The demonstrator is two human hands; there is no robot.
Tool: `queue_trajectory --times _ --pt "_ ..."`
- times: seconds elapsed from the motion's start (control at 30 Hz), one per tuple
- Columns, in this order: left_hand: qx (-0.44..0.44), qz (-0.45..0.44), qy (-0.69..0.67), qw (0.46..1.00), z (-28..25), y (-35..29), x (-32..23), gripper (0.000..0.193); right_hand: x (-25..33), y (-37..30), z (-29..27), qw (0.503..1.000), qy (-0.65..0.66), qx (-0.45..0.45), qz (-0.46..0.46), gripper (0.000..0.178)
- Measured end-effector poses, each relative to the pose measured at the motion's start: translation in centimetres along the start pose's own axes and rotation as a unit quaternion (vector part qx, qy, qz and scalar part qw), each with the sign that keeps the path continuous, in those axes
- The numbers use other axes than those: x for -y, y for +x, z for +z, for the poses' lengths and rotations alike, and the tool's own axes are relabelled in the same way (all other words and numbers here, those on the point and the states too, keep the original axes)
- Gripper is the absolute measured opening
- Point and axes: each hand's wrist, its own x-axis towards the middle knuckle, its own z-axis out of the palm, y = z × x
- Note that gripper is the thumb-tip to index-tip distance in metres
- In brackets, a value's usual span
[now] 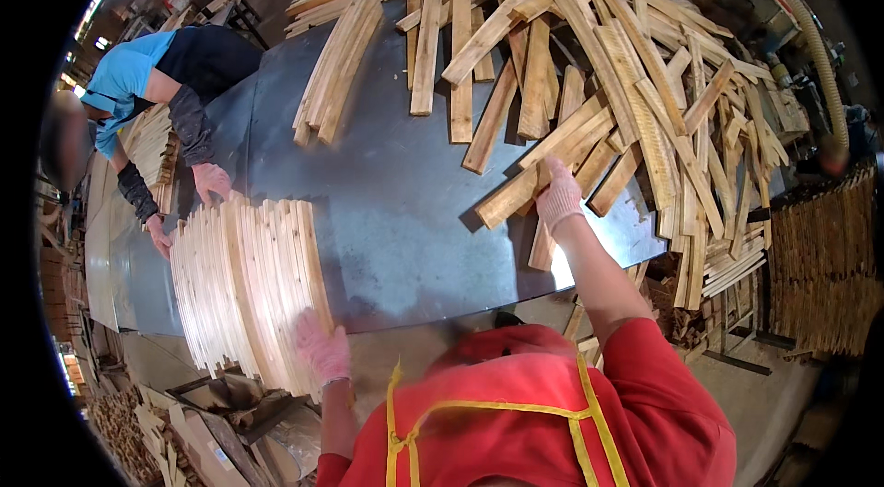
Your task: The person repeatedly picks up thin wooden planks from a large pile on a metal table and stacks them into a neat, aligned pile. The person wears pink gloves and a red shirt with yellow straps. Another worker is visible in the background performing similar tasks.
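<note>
Covering metal table: wood slats, workshop

A row of pale wooden slats stands on edge, packed face to face, at the near left of a grey metal table, while one longer slat lies flat, angled, below a loose heap.

Light even and fairly bright across the grey sheet-metal desk. Bright glare patch on the metal just below my right forearm, near the desk's edge. Short dark shadows under the pale loose wooden slats. Strip lights glow at upper left. Strong fisheye: desk edges bow, black corners all around the frame. Far left rim soft and smeared; centre reasonably sharp.
</note>
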Motion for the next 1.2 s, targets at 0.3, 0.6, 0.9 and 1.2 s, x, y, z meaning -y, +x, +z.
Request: queue_trajectory --times 0.3,0.6,0.9,1.2 --pt "0.222 0.084 -0.516 0.823 -1.8 2.5 -9.2 0.059 -8.5 -14.8 -3.5 0.943 0.020 0.307 0.127 0.060" --pt "0.313 -0.072 -0.571 0.755 3.0 1.8 -11.7 0.045 -15.7 -21.0 -4.0 0.888 -0.284 0.267 0.245 0.049" --pt "0.208 0.069 -0.243 0.945 -2.1 -6.0 0.6 0.069 -24.3 -23.5 1.5 0.697 -0.613 0.371 0.023 0.046" --pt "-0.028 0.190 -0.049 0.980 -1.8 -3.7 0.9 0.079 -26.4 -23.0 7.7 0.681 -0.485 0.540 0.097 0.072"
